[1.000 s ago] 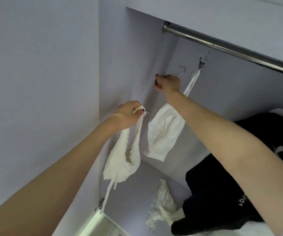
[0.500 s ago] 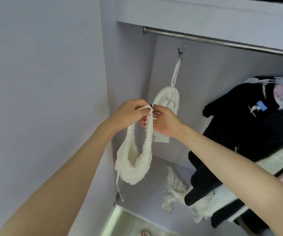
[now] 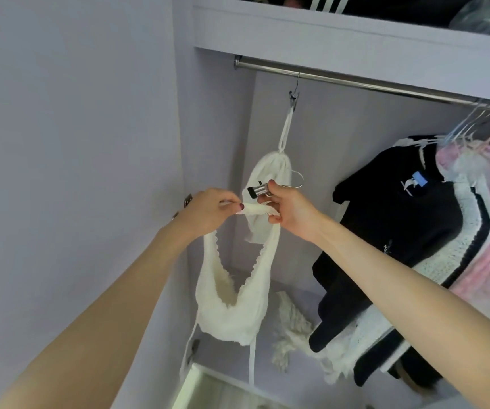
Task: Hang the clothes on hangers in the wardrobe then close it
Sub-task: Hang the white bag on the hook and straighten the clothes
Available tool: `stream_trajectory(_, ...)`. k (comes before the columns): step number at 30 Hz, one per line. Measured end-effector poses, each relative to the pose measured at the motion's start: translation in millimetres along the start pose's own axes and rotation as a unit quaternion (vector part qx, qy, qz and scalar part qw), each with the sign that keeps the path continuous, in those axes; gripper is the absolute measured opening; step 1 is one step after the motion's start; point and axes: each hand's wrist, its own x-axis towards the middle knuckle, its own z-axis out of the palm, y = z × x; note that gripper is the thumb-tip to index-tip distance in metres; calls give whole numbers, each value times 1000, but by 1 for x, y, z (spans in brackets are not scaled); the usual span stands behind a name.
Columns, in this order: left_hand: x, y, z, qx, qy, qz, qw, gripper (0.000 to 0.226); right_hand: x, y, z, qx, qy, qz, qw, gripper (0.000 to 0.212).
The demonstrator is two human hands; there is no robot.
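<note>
While I stand facing the open wardrobe, this is how things lie:

White lace top (image 3: 232, 302): it sags below and between my two hands, its strap stretched across from one to the other, its body drooping and thin ties trailing down.

Left hand (image 3: 208, 212): my fingers are curled round one end of the strap, thumb pinching it.

Right hand (image 3: 289, 211): my fingers pinch a metal clip hanger (image 3: 260, 191) up top, its hook (image 3: 295, 180) poking out behind my hand; my lower fingers touch the other end of the strap. The clip sits just above the strap, and I cannot tell whether it bites the fabric.

Hung white garment (image 3: 267, 199): straight behind my hands, dangling by a strap from another clip (image 3: 293, 97) on the rail (image 3: 385, 84).

Black and white clothes (image 3: 400, 246): on hangers to my right, with pink ones (image 3: 485, 231) beyond.

Wardrobe floor: a crumpled white cloth (image 3: 291, 335) lies beneath the hanging clothes.
</note>
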Motion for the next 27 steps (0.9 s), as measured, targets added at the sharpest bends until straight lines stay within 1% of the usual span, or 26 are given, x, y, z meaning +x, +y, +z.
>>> stream_trajectory(3,-2,0,5,26,-4,4,1000,19,-3,0,-4,-28,-17,-23,999,23)
stream_trajectory(7,-4,1,8,86,-9,3,996,20,-5,2,-6,-39,-11,-36,999,17)
stream_trajectory(10,-5,2,7,133,9,5,991,19,-6,2,-6,-68,-9,-42,997,17)
stream_trajectory(13,-7,1,6,147,26,1,989,20,-7,2,-4,-114,0,-52,992,22)
stream_trajectory(15,-7,1,6,151,30,8,988,21,-7,1,-4,-114,9,-54,992,19)
stream_trajectory(18,-8,1,4,170,34,10,985,21,-11,0,-5,-135,-16,-47,990,19)
stream_trajectory(20,-10,1,3,173,42,-1,984,21,-14,1,-3,-154,-37,-39,987,20)
stream_trajectory(24,-13,2,4,160,52,-23,986,20,-15,1,1,-180,-53,-33,982,20)
stream_trajectory(27,-13,4,8,108,38,-48,992,20,-18,-1,3,-267,-85,-35,959,27)
